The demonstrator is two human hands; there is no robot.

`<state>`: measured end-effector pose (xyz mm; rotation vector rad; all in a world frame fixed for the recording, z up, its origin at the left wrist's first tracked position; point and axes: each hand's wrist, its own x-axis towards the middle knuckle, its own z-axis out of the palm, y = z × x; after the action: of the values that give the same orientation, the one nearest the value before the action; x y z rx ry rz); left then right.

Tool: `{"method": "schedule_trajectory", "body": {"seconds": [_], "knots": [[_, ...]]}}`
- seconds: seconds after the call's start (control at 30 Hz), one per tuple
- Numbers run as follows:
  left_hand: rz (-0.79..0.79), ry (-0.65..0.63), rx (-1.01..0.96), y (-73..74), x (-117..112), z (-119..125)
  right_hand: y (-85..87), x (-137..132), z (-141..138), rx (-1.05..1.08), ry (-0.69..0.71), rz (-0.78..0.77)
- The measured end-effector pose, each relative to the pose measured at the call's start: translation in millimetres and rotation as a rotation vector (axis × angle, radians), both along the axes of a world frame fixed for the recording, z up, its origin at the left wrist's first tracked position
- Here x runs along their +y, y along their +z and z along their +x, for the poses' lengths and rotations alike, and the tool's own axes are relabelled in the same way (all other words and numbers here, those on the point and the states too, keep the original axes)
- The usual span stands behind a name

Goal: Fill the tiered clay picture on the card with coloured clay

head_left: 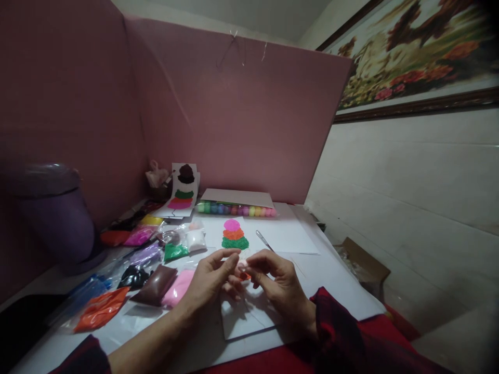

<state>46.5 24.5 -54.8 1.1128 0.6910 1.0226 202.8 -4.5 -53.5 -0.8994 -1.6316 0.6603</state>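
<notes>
We hold our left hand and right hand together just near the picture, both pinching a small orange clay bit so it cannot drop. The tool lies right of the picture, easy to reach.

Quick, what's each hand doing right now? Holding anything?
Left hand: closed, fingertips pinching a small orange lump.
Right hand: closed, fingers curled onto the same orange lump.
</notes>
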Motion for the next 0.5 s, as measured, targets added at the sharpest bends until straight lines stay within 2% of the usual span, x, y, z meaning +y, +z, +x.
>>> {"method": "schedule_trajectory", "body": {"seconds": [0.13,0.27,0.37,0.5], "knots": [[0.025,-0.059,0.009,1.8,0.3,-1.1,-3.5,2.2,1.0,0.009,0.047,-0.027],[0.061,-0.035,-0.005,1.8,2.1,-1.9,-3.8,2.7,1.6,0.020,0.066,-0.060],[0.069,-0.038,0.005,1.4,1.6,-0.5,-1.3,1.1,1.4,-0.035,0.017,-0.021],[-0.019,0.057,0.005,3.3,-0.9,1.6,1.1,-0.7,1.6,-0.072,-0.071,0.017]]}}
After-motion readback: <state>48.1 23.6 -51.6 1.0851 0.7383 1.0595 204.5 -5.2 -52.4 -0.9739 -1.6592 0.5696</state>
